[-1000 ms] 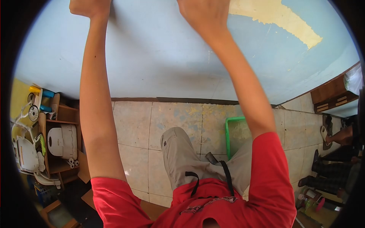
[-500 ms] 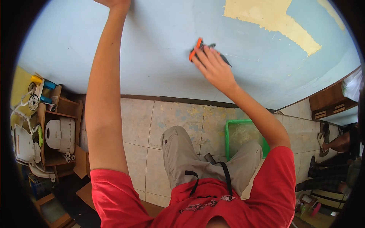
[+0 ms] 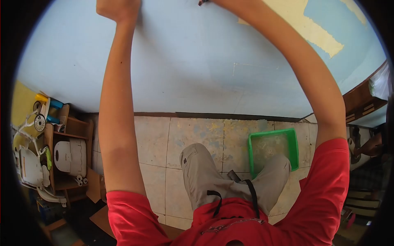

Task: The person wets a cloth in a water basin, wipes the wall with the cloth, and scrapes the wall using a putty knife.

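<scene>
Wall: the right arm has swung up across it since half a second ago, taking the right hand from mid-wall to the top edge of the view; the wall's foot sits a little lower in the picture, so the head camera seems to have shifted.
Work at the wall: judged to be at a pass high on its face, right hand active, left hand raised as a possible brace. The next move calls, I judge, for a steady right wrist and controlled contact with the wall.
Tiled floor: runs below the wall, flecked yellow and blue near its foot.
Cream patch: ragged-edged, on the wall, partly behind the right forearm.
Green tub: on the floor beside the person's knee.
Left hand: high at the wall, a shadow just beside the wrist; fingers hidden, so opening, hold and contact cannot be told.
Right hand: nearly all cut off; how far its fingers open, or what they hold, cannot be told.
Orange-and-black tool: under the right hand half a second ago, now not clearly seen.
Dark sliver: beside the right hand at the top edge, perhaps that tool's end; too small to tell.
</scene>
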Demonstrator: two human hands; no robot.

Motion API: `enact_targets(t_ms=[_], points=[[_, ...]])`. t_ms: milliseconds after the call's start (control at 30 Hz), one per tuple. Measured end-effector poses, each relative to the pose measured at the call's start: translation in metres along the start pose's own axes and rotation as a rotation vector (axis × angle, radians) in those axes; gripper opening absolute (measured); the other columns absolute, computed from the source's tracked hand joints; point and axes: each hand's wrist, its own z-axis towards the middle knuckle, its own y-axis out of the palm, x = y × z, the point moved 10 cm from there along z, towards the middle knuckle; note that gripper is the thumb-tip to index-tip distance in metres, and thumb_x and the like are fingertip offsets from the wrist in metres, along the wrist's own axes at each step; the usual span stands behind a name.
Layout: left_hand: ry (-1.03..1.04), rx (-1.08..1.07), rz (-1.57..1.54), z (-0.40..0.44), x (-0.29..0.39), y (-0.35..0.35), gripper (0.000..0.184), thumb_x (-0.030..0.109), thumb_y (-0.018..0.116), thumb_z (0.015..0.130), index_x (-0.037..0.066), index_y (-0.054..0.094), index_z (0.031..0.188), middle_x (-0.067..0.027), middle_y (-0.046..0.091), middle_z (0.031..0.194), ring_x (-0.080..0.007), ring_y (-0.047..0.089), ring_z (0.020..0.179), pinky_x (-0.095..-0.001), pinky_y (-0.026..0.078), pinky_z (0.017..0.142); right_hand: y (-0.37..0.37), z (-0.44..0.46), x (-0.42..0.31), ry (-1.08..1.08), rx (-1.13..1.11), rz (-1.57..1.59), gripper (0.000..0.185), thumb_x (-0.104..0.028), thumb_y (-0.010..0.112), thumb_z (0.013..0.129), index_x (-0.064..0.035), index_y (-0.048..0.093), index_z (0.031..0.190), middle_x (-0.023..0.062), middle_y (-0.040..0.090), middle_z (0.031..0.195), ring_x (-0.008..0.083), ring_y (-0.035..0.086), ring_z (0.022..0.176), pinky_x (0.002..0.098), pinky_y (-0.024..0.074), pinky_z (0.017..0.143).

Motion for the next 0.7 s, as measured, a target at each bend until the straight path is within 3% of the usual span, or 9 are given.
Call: enact_targets(t_ms=[100, 133, 200, 267, 433, 500, 567, 667, 700], points=[[0.007, 0.020, -0.023, -0.003, -0.008, 0.000, 0.021, 0.020, 0.048, 0.098, 0.001, 0.053, 0.092, -0.0149, 0.056, 0.065, -0.0284, 0.054, 0.055, -0.0416, 0.042, 0.055, 0.004, -0.044, -0.060, -0.042, -0.162, -0.047, 0.030, -0.013, 0.058, 0.086, -0.0045, 0.061, 0.114, 0.0103, 0.063, 0.113, 0.0240, 0.060, 0.107, 0.0337, 0.0483, 0.089], [0.096, -0.020, 0.194, 0.004, -0.041, 0.012, 0.036, 0.034, 0.054, 0.088, -0.002, 0.054, 0.083, -0.0132, 0.061, 0.061, -0.0345, 0.063, 0.060, -0.0438, 0.049, 0.058, 0.005, -0.066, -0.088, -0.070, -0.177, -0.169, 0.034, -0.013, 0.060, 0.085, -0.0028, 0.063, 0.117, 0.0072, 0.063, 0.114, 0.0205, 0.060, 0.108, 0.0307, 0.0473, 0.093], [0.130, -0.002, 0.242, 0.002, -0.029, 0.009, 0.035, 0.033, 0.057, 0.088, -0.002, 0.058, 0.086, -0.0151, 0.066, 0.066, -0.0389, 0.064, 0.062, -0.0469, 0.050, 0.060, 0.001, -0.120, -0.141, -0.136, -0.284, 0.053, 0.024, -0.015, 0.055, 0.085, -0.0042, 0.065, 0.104, 0.0053, 0.063, 0.106, 0.0217, 0.058, 0.107, 0.0332, 0.0439, 0.101], [0.083, 0.002, 0.172, 0.002, -0.038, 0.009, 0.037, 0.036, 0.056, 0.089, 0.000, 0.058, 0.084, -0.0088, 0.065, 0.063, -0.0328, 0.063, 0.057, -0.0441, 0.049, 0.056, -0.010, -0.136, -0.151, -0.087, -0.366, 0.175, 0.022, -0.014, 0.055, 0.084, -0.0053, 0.066, 0.101, 0.0050, 0.064, 0.105, 0.0216, 0.058, 0.107, 0.0339, 0.0432, 0.102], [0.037, -0.021, 0.219, -0.002, -0.035, 0.012, 0.039, 0.039, 0.056, 0.090, 0.001, 0.059, 0.084, -0.0058, 0.065, 0.063, -0.0282, 0.064, 0.057, -0.0388, 0.049, 0.055, -0.005, -0.128, -0.144, 0.047, -0.468, 0.362, 0.008, -0.016, 0.060, 0.075, -0.0095, 0.062, 0.078, 0.0035, 0.061, 0.087, 0.0215, 0.055, 0.092, 0.0380, 0.0421, 0.094], [0.037, 0.002, 0.227, 0.001, -0.035, 0.008, 0.038, 0.038, 0.056, 0.090, 0.001, 0.059, 0.084, -0.0056, 0.064, 0.062, -0.0281, 0.064, 0.056, -0.0380, 0.049, 0.054, -0.010, -0.119, -0.136, 0.095, -0.419, 0.349, 0.014, -0.022, 0.063, 0.073, -0.0090, 0.061, 0.074, 0.0041, 0.058, 0.082, 0.0223, 0.053, 0.089, 0.0383, 0.0413, 0.090], [0.055, -0.007, 0.272, 0.002, -0.037, 0.009, 0.036, 0.037, 0.056, 0.091, 0.001, 0.059, 0.085, -0.0056, 0.065, 0.062, -0.0274, 0.064, 0.056, -0.0378, 0.049, 0.054, -0.005, -0.116, -0.120, 0.340, -0.560, 0.551, 0.026, -0.026, 0.069, 0.065, -0.0064, 0.061, 0.080, 0.0059, 0.058, 0.083, 0.0250, 0.053, 0.090, 0.0386, 0.0404, 0.091], [0.034, -0.022, 0.249, 0.002, -0.034, 0.008, 0.034, 0.035, 0.056, 0.091, 0.002, 0.060, 0.086, -0.0056, 0.065, 0.063, -0.0279, 0.063, 0.056, -0.0382, 0.048, 0.053, -0.013, -0.118, -0.106, 0.669, -0.505, 0.671, 0.037, -0.025, 0.074, 0.062, -0.0057, 0.059, 0.089, 0.0083, 0.057, 0.088, 0.0236, 0.053, 0.092, 0.0365, 0.0413, 0.089], [0.028, -0.012, 0.245, 0.001, -0.034, 0.006, 0.034, 0.035, 0.056, 0.091, 0.002, 0.060, 0.086, -0.0056, 0.065, 0.063, -0.0279, 0.063, 0.056, -0.0382, 0.048, 0.053, -0.024, -0.115, -0.110, 0.657, -0.506, 0.666, 0.037, -0.025, 0.074, 0.062, -0.0057, 0.059, 0.089, 0.0083, 0.057, 0.088, 0.0236, 0.053, 0.092, 0.0365, 0.0413, 0.089]])
